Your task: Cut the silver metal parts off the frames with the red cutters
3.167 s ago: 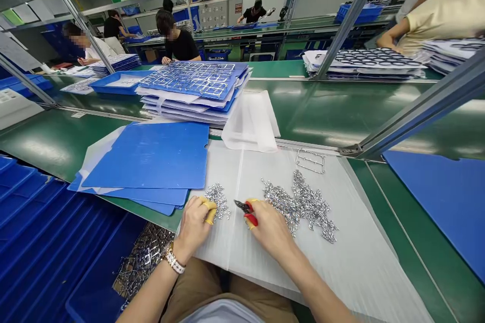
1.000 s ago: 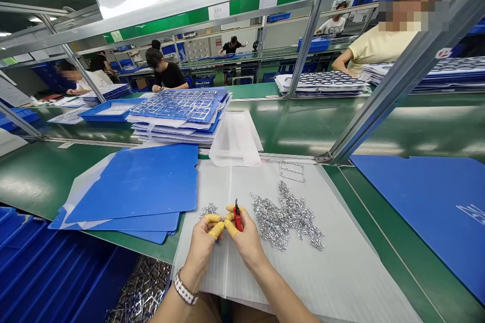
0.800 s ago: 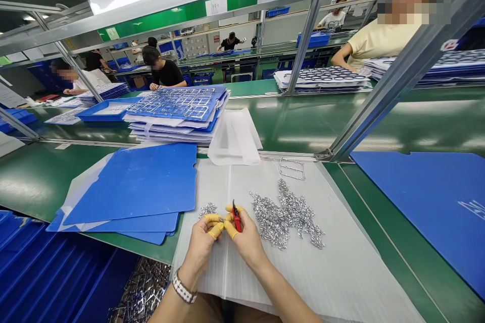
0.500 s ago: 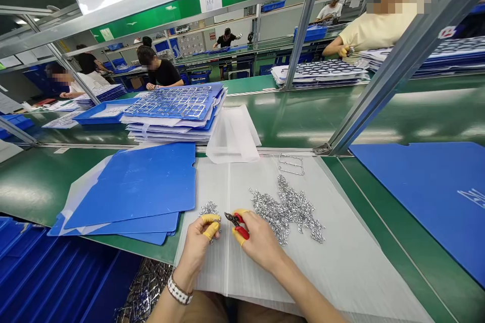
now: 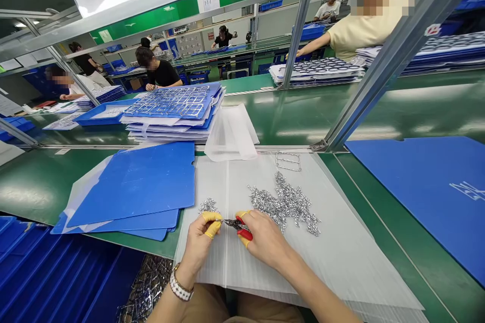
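Note:
My left hand (image 5: 201, 232), with yellow finger covers, pinches a tiny silvery piece (image 5: 220, 220) between thumb and forefinger. Red-handled cutters (image 5: 243, 228) are held in my right hand (image 5: 265, 239), their dark tips touching or very near that piece. Behind my left hand lies a small heap of shiny parts (image 5: 208, 205). A larger pile of shiny parts (image 5: 286, 202) spreads to the right, and a thin metallic frame (image 5: 288, 161) lies beyond it. All rest on a translucent white sheet (image 5: 326, 267).
Blue sheets (image 5: 140, 181) lie at left, with a stack of frames on sheets (image 5: 170, 103) behind. Blue bins (image 5: 49, 272) stand lower left. A slanted metal post (image 5: 382, 70) rises at right, near another blue sheet (image 5: 424, 181). People work beyond the bench.
The cutters have turned and their tips have moved left to the piece at my left fingertips. Across the bench, the person in pale yellow has stretched an arm to the left.

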A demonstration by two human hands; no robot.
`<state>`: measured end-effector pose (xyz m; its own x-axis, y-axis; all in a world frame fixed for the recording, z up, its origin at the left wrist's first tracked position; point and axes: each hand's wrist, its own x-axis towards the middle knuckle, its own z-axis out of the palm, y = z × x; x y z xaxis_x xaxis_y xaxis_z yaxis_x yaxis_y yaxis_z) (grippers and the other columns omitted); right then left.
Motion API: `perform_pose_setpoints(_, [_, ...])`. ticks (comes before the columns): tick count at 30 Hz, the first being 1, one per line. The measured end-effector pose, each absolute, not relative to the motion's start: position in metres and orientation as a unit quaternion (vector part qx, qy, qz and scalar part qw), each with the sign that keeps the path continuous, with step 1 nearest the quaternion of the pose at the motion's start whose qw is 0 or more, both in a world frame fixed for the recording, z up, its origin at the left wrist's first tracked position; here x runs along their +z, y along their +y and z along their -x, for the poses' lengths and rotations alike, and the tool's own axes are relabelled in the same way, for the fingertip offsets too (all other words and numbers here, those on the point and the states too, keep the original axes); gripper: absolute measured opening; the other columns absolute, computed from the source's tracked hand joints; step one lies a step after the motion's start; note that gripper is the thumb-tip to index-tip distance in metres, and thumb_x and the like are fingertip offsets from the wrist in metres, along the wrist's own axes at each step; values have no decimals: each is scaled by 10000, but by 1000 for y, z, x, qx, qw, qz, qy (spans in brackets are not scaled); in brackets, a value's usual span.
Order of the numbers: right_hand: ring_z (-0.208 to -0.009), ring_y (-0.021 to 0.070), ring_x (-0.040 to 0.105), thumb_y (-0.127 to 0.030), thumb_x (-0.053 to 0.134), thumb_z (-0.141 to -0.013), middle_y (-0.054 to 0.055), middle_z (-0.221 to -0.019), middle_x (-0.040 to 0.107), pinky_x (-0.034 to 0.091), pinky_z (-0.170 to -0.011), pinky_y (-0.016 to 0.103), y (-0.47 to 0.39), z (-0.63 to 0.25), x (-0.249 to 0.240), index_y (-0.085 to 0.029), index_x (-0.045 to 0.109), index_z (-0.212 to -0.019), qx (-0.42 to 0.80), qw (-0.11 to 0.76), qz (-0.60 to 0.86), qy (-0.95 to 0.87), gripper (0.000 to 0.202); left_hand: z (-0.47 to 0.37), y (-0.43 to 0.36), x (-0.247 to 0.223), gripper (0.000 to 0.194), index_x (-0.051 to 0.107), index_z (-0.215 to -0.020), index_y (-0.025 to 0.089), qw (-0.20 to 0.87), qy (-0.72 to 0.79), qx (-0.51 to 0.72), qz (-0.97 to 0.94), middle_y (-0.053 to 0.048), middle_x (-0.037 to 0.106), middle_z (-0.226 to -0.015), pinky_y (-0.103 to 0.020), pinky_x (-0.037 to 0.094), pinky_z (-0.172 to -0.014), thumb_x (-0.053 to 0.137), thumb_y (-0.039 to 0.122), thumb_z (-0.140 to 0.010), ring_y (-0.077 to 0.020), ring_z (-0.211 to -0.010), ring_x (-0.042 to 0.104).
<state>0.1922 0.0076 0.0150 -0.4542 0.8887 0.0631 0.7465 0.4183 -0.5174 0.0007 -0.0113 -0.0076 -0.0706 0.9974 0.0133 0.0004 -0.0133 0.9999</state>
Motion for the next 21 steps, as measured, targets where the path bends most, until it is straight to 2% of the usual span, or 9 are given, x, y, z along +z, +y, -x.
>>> perform_pose_setpoints(21, [-890, 214, 552, -105, 531, -738, 52, -940, 649, 362, -764, 323, 8, -196, 16, -218, 570, -1037, 216, 145, 486, -834, 322, 3, -12, -6, 106, 697, -855, 189, 414, 495, 492, -585, -43, 625, -816, -279, 442, -712, 616, 246, -817, -166, -773, 550])
